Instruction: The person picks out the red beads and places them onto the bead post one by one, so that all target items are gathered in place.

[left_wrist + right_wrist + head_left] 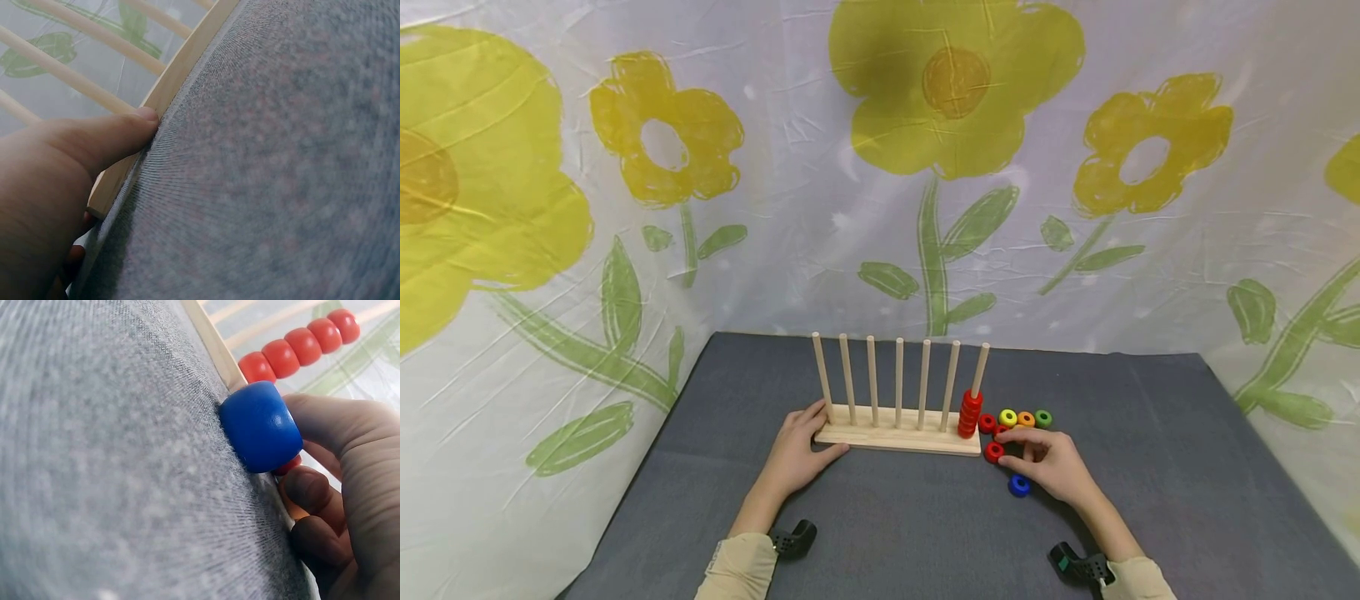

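Blue bead point(1019, 486) lies on the cloth just below the right thumb; in the right wrist view it obstructs sight of the fingertips. Yellow bead point(1007, 417), orange bead point(1026, 420) and green bead point(1042, 418) sit in a row beyond the right hand point(1051, 463). Two further red beads point(987, 423) lie beside the rack's right end, one partly covered by the index finger.

Right hand: thumb and index fingertips set apart at the near red bead point(993, 452); whether they pinch it cannot be told. Left hand point(795, 450): grips the left end of the wooden peg rack point(887, 438), thumb along the front edge. Rack stands upright, seven pegs, five stacked red beads point(970, 414) on the rightmost.

Surface: dark grey cloth point(910, 517). Room: pale backdrop point(790, 250) printed with yellow flowers point(895, 133) and green leaves.
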A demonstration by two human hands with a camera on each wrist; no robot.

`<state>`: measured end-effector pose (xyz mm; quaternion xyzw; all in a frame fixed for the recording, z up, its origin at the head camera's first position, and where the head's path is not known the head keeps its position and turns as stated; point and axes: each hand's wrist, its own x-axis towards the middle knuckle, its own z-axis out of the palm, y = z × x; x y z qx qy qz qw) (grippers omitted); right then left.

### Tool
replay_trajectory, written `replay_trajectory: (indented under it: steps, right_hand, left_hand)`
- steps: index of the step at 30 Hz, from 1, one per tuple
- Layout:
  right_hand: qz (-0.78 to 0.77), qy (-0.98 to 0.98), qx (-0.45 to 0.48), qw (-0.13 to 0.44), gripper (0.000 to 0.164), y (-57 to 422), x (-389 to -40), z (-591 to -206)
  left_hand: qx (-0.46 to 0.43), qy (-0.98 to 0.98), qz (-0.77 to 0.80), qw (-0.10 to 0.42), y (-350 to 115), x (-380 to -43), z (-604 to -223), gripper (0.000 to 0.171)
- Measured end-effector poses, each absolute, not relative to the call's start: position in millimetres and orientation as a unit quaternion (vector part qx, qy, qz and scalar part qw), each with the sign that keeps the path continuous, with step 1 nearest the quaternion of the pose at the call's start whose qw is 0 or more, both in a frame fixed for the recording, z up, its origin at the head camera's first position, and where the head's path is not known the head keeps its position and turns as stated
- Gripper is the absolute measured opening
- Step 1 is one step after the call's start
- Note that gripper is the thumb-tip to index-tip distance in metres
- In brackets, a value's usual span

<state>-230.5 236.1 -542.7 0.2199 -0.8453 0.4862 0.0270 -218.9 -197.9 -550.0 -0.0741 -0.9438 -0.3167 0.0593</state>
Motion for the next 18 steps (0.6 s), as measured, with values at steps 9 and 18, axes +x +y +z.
replay_trajectory:
  steps: [9,18]
  right_hand:
    - [0.461,-0.851,0.248,0.032,0.028,239.0,-232.2,-546.4]
    - [0.443,-0.865,0.236,0.003,0.031,236.5,-232.0,-542.9]
  left_hand:
    - [-0.075,-0.943,-0.317,0.058,-198.5,-219.3,-551.6,0.079]
    - [-0.075,-0.944,-0.318,0.057,-198.7,-219.6,-552.0,0.081]
